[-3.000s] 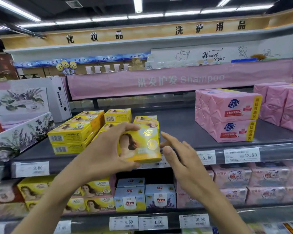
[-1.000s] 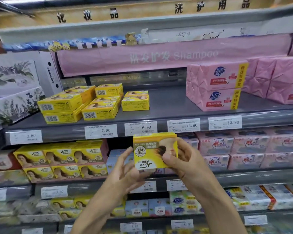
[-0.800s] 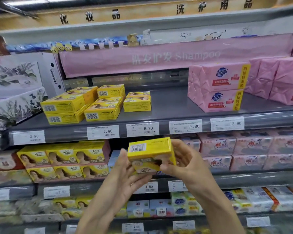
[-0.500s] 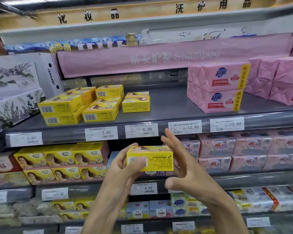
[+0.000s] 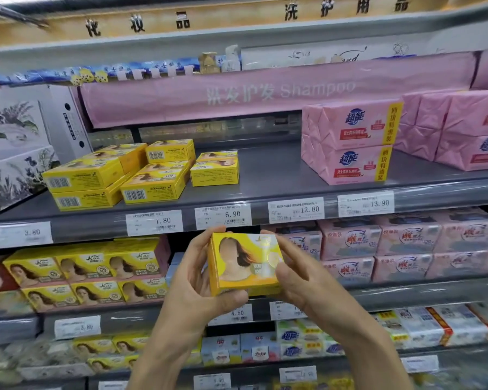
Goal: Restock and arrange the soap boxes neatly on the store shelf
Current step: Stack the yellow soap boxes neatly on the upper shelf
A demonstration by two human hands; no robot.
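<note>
both hands — left (image 5: 193, 280), right (image 5: 299, 274) — grip a yellow soap box (image 5: 244, 263), portrait side facing out.

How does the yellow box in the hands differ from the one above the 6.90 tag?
Left hand and right hand grip the held box; the shelf box lies flat on the shelf. The held box shows its portrait face; the shelf box, a text side. Both are yellow.
</note>
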